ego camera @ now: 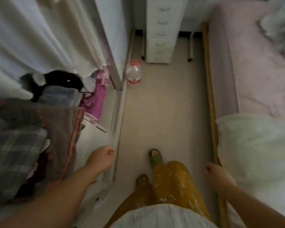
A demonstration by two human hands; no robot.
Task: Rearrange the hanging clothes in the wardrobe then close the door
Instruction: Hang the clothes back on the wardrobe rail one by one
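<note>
Both hands holding nothing, left hand (104, 157) loosely curled over track (116, 122), right hand (218, 176) hanging slack; likely reaching next for door (112, 30) to slide it shut.

1. No text, brand, number or sign can be read anywhere in the head view.
2. The plastic bottle (133, 72), standing on the floor in the upper middle of the frame, carries a red label band near its base, but any print on it is too blurred to make out.
</note>
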